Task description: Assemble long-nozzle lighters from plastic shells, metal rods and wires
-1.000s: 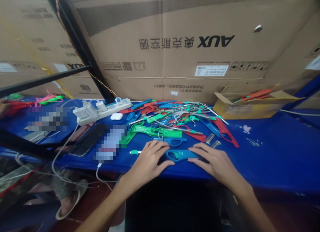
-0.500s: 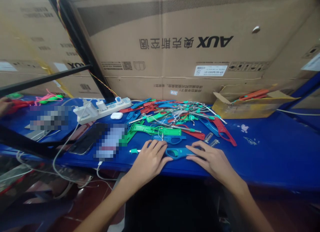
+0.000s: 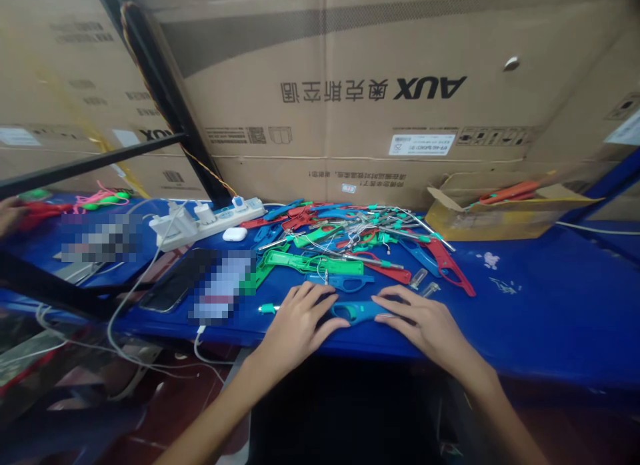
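Note:
A blue long-necked gas lighter [image 3: 367, 310] lies crosswise near the table's front edge, held at both ends. My left hand [image 3: 303, 318] is closed around its nozzle side, and the metal tube with a green tip [image 3: 269, 309] sticks out to the left. My right hand [image 3: 420, 313] pinches the handle end between thumb and fingers. Just behind sits a blue lighter shell half [image 3: 345, 281]. Small clear fuel tanks [image 3: 419, 277] rest behind my right hand. Farther back is a heap of red, green and blue lighter parts with metal tubes [image 3: 350, 228].
Phones [image 3: 180, 281], a white earbud case [image 3: 235, 234] and a power strip [image 3: 210, 228] with cables are at left. A cardboard box [image 3: 505, 215] with orange-red parts stands back right. Large cartons form the back wall. Another person's hand [image 3: 9, 215] shows at far left.
Both hands keep hold of the blue lighter in almost the same place. The view has shifted very slightly; the heap looks unchanged.

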Tool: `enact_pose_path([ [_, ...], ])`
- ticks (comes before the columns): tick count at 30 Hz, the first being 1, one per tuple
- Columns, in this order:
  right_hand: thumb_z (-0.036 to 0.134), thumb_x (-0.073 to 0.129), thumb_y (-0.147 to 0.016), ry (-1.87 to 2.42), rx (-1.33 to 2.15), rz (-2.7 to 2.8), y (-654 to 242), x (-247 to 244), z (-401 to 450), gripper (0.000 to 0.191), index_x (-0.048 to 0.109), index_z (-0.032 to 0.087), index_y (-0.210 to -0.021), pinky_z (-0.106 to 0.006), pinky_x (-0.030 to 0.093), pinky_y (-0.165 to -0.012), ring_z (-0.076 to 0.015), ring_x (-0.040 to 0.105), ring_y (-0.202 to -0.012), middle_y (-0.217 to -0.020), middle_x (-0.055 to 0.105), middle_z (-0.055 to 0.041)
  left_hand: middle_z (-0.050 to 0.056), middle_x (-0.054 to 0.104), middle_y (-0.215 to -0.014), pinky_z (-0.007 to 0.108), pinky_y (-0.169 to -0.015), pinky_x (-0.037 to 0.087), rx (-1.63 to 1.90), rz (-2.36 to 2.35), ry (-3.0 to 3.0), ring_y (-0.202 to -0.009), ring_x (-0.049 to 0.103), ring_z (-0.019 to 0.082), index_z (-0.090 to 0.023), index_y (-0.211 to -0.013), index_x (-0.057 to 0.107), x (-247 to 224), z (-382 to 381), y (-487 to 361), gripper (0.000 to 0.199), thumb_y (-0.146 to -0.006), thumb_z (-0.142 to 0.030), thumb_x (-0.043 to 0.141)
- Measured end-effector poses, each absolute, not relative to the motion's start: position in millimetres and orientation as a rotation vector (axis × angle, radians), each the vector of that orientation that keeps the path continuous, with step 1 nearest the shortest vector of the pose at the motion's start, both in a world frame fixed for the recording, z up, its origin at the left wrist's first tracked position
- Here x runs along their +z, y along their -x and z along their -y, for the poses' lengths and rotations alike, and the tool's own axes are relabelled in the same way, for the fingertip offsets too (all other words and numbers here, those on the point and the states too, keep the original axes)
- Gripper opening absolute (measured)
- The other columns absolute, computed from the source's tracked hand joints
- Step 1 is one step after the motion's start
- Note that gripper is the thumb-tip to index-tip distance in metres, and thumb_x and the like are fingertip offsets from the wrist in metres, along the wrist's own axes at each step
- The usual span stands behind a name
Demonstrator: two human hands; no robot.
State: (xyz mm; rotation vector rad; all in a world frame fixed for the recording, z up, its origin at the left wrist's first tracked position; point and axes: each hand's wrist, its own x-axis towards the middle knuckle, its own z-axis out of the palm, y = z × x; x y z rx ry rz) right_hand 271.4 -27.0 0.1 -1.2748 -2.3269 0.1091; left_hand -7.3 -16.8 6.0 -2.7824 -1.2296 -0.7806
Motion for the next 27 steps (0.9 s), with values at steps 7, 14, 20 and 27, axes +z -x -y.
enact_pose_path([
  [7,0.043,0.057,-0.103,1.278,0.177,2.294,-271,-4,27,0.029,0.074,0.030,-0.123,-0.030,0.062,-0.080,-0.0214,0.076,-0.099,-0.123,0.073,-0.0024,0.007,0.070,-0.120,0.042,-0.092,0.047,-0.812,1.221,2.832,-0.108,0.062,0.026,-0.021,-0.120,0.070,3,14,5,0.037,-0.099,-0.049,0.060],
  [14,0.044,0.058,-0.102,1.296,0.213,2.279,-267,0,27,0.029,0.071,0.027,-0.122,-0.032,0.063,-0.081,-0.0223,0.076,-0.100,-0.119,0.074,-0.0038,0.007,0.067,-0.120,0.041,-0.091,0.045,-0.701,1.237,2.884,-0.110,0.061,0.026,-0.017,-0.116,0.065,8,15,-1,0.033,-0.099,-0.045,0.060],
  [20,0.046,0.054,-0.103,1.266,0.209,2.308,-270,0,29,0.031,0.064,0.025,-0.124,-0.031,0.061,-0.080,-0.0220,0.076,-0.096,-0.120,0.071,-0.0070,0.007,0.068,-0.120,0.041,-0.094,0.045,-0.804,1.261,2.903,-0.109,0.061,0.026,-0.018,-0.116,0.061,5,16,-2,0.034,-0.098,-0.047,0.062],
  [27,0.050,0.051,-0.104,1.262,0.150,2.280,-273,-5,32,0.033,0.065,0.025,-0.120,-0.028,0.057,-0.069,-0.0180,0.074,-0.079,-0.111,0.069,-0.0066,0.005,0.072,-0.115,0.042,-0.096,0.042,-0.750,1.180,2.881,-0.102,0.065,0.023,-0.021,-0.123,0.064,16,10,7,0.025,-0.109,-0.031,0.046],
])
